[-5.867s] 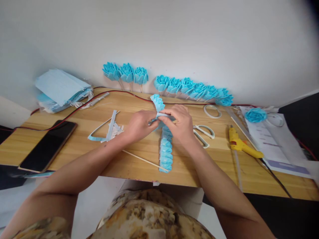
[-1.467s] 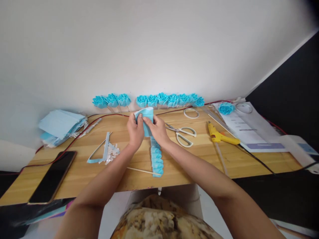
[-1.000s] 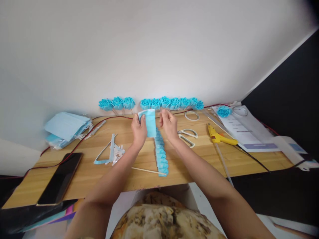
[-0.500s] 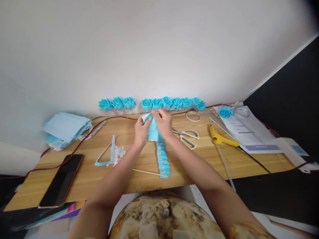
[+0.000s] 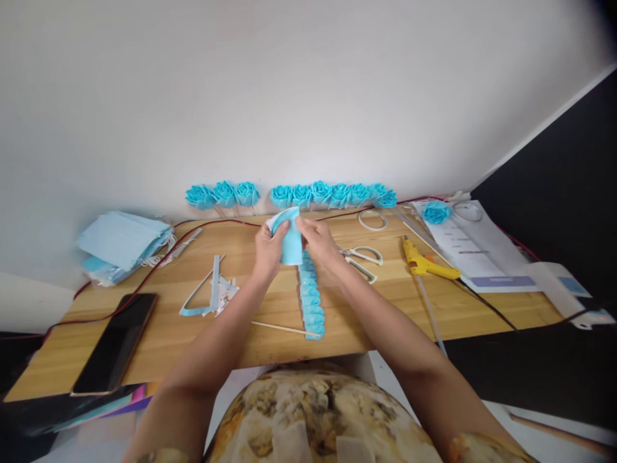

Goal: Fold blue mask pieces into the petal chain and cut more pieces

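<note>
A light blue sheet of mask fabric (image 5: 292,243) is held upright over the middle of the table, its top left curled over to a paler side. My left hand (image 5: 270,247) grips its left side, thumb lying across the front. At the right edge, my right hand (image 5: 318,241) has its fingers closed, pinching the sheet; the fingertips are partly hidden. Below the hands lies a strip of overlapping blue folded pieces (image 5: 312,302). A thin wooden stick (image 5: 279,327) rests with one end on the strip's near end.
Blue fabric roses (image 5: 321,193) line the wall. To the right are scissors (image 5: 364,257), a tape ring (image 5: 373,220), a yellow glue gun (image 5: 429,265) and another rose (image 5: 436,212) on papers. At left lie stacked face masks (image 5: 123,241), a phone (image 5: 116,344), cut scraps (image 5: 224,296) and a cable.
My right hand has shifted from the sheet's top edge down to its right side. The sheet now stands flatter, with its upper right corner showing. The view has tilted slightly.
</note>
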`<state>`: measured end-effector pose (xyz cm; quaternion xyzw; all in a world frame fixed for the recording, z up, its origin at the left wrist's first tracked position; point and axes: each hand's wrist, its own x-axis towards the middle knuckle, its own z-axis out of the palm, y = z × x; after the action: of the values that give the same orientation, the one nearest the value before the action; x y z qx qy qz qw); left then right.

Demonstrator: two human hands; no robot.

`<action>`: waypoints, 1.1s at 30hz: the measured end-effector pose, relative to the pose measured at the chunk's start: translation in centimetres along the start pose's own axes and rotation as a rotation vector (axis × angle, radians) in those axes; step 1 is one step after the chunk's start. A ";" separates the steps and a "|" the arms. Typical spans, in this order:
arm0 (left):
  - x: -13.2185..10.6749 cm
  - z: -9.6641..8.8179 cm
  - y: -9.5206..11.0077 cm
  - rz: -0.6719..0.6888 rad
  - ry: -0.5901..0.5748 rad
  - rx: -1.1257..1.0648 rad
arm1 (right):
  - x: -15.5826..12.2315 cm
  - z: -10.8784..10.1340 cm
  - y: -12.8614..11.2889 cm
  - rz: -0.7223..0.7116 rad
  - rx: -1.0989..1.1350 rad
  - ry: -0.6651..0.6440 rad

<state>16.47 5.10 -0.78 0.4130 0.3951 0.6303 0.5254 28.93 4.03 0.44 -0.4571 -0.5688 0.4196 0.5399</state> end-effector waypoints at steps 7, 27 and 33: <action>0.0 -0.1 0.0 0.000 -0.024 0.020 | -0.7 -0.6 0.1 -0.024 -0.051 0.044; -0.1 -0.2 -0.3 -0.107 -0.044 -0.021 | 2.3 -1.6 -1.2 -0.070 0.032 0.244; -0.3 -0.1 -0.2 -0.093 -0.027 -0.022 | 1.0 -1.4 -0.4 -0.053 -0.047 0.022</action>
<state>16.49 4.81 -1.03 0.3969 0.3997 0.6040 0.5638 30.28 4.91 1.18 -0.4590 -0.5846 0.3866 0.5461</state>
